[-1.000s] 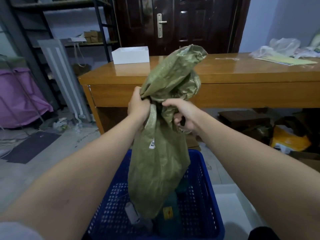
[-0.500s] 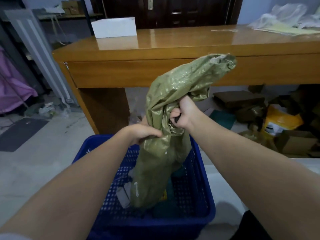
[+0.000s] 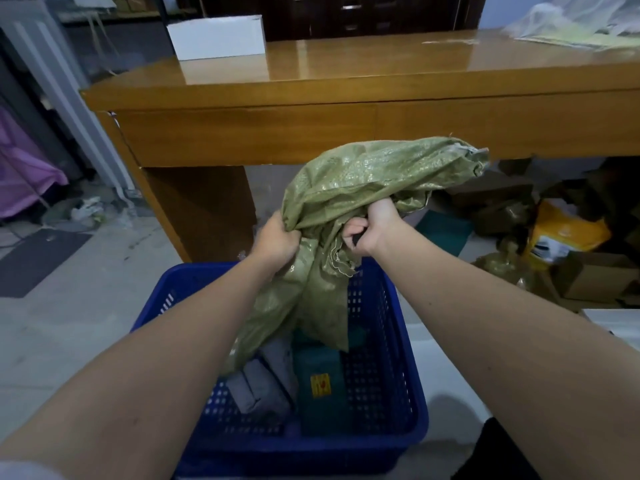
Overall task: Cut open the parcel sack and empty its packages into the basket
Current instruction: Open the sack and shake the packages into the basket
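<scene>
Hands, left hand (image 3: 277, 239) and right hand (image 3: 372, 226), clench the upturned green woven plastic sack (image 3: 349, 188) over the blue perforated plastic basket (image 3: 391, 375) so grey and green packages (image 3: 294, 379) slide out.

Basket (image 3: 391, 344) on floor, in front of desk (image 3: 346, 98). Sack (image 3: 346, 188) held above basket between both hands — left hand (image 3: 277, 239) on its left side, right hand (image 3: 372, 228) on its right, lower end hanging down into basket. Packages (image 3: 273, 379) lying in basket under sack. Box (image 3: 216, 36) on desk, far left. Cardboard boxes (image 3: 588, 275) on floor right of basket — partly under desk.
</scene>
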